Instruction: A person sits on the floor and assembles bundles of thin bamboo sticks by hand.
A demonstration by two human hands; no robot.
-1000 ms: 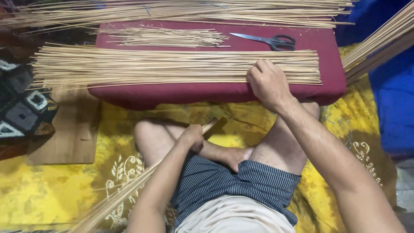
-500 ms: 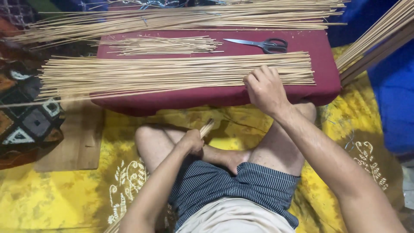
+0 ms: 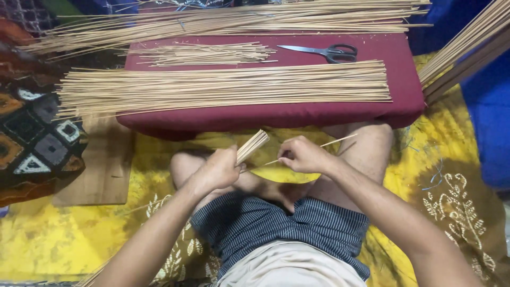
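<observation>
My left hand [image 3: 217, 171] grips a bundle of thin bamboo sticks [image 3: 252, 146] whose cut ends point up and right over my lap. My right hand [image 3: 300, 155] pinches a single stick [image 3: 337, 141], with its near end by the bundle. Both hands hover above my crossed legs, below the front edge of a maroon cushion [image 3: 276, 116]. On the cushion lies a wide flat layer of long sticks [image 3: 223, 87].
A smaller pile of short sticks [image 3: 204, 53] and black-handled scissors [image 3: 326, 51] lie further back on the cushion. More long sticks [image 3: 239, 20] lie behind it and lean at the right [image 3: 467, 48]. A wooden board [image 3: 101, 165] and patterned cloth [image 3: 37, 138] are at left.
My right hand has left the layer of sticks on the cushion and come down to my lap with one stick. The left hand's bundle is raised slightly toward it.
</observation>
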